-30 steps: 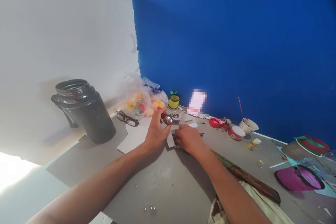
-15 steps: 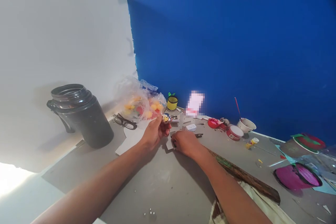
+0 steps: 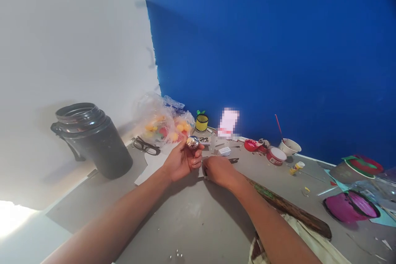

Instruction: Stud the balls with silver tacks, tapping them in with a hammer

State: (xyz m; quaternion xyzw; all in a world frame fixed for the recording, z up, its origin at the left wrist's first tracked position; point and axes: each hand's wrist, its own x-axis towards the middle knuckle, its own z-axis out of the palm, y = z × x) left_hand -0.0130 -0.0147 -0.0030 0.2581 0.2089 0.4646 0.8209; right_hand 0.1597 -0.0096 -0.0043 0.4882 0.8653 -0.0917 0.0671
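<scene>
My left hand (image 3: 182,159) is turned palm up a little above the grey table (image 3: 192,214), fingers curled round a small shiny silver ball (image 3: 192,142) held at the fingertips. My right hand (image 3: 218,170) lies knuckles up just to its right, fingers pressed down on a small white paper piece (image 3: 201,171) and something dark I cannot make out. The two hands almost touch.
A large dark jug (image 3: 93,140) stands at the left by the white wall. Behind the hands lie glasses (image 3: 145,146), a plastic bag of coloured balls (image 3: 162,125), a yellow cup (image 3: 202,122), red lids (image 3: 252,144), a white bowl (image 3: 289,147). Painted plates (image 3: 351,207) sit right; a wooden stick (image 3: 291,210) runs along my right forearm.
My left hand has drawn back toward me with the silver ball and rolled palm up. My right hand has stayed pressed on the paper. The view has drifted slightly.
</scene>
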